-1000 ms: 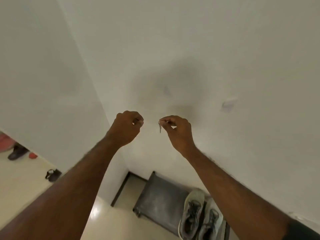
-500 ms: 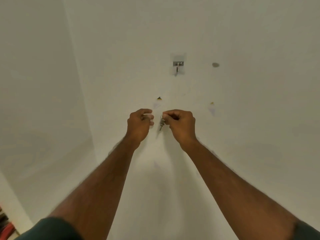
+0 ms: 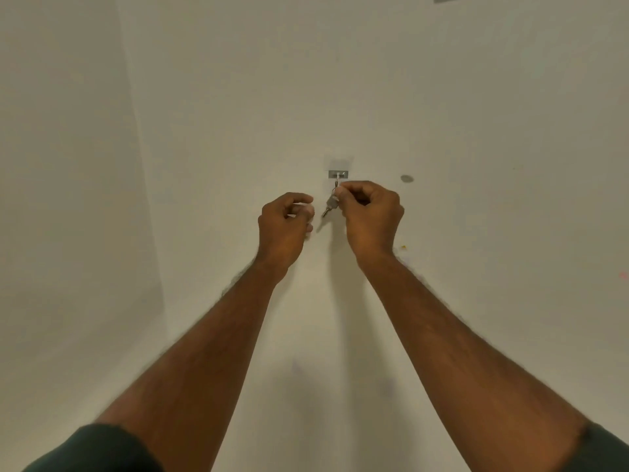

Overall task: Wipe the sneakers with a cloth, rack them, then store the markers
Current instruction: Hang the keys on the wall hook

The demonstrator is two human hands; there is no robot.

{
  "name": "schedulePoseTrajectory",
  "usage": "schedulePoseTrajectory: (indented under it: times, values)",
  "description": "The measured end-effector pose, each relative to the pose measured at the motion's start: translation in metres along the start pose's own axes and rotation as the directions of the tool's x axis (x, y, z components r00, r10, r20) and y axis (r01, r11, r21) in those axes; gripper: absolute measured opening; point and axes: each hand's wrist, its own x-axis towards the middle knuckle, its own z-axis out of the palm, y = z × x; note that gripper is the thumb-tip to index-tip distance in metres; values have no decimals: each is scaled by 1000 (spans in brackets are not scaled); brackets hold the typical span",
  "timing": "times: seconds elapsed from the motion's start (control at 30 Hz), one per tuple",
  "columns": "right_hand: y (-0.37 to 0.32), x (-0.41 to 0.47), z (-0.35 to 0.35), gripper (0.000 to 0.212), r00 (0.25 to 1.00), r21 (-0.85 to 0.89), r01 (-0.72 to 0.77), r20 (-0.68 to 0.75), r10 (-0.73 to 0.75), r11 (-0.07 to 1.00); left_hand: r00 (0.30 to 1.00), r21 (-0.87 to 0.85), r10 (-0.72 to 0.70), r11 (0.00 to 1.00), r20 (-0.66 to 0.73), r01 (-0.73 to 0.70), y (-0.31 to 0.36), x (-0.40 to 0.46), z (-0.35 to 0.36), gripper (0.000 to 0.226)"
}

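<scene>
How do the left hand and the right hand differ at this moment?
The right hand pinches the keys just below the wall hook; the left hand holds nothing visible. The right hand is higher and nearer the hook; the left hand sits lower, beside the keys, apart from them. Both have curled fingers and are raised toward the wall.

Two plain off-white walls met at a shadowed corner; a small metal hook was fixed beside a grey spot.
</scene>
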Motion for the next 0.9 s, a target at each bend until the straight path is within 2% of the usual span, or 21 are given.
schedulePoseTrajectory:
  times: [0.2,0.4,0.6,0.77,0.9]
  values:
    - [-8,17,-5,7,999,40,-29,36,28,999,996,-81,24,997,88,-17,11,3,16,20]
    - [-7,24,0,6,997,-134,9,79,2,991,996,-66,25,998,90,-19,18,0,18,20]
    - [1,16,-5,2,987,-314,108,150,-63,943,997,48,-33,998,71,30,15,-9,21,12]
    - [17,-9,-29,6,978,-449,145,200,-59,882,993,199,-103,976,53,91,-12,-38,21,9]
    - [47,-53,-68,8,959,-534,169,282,-14,829,979,320,-174,938,107,131,-45,-82,18,8]
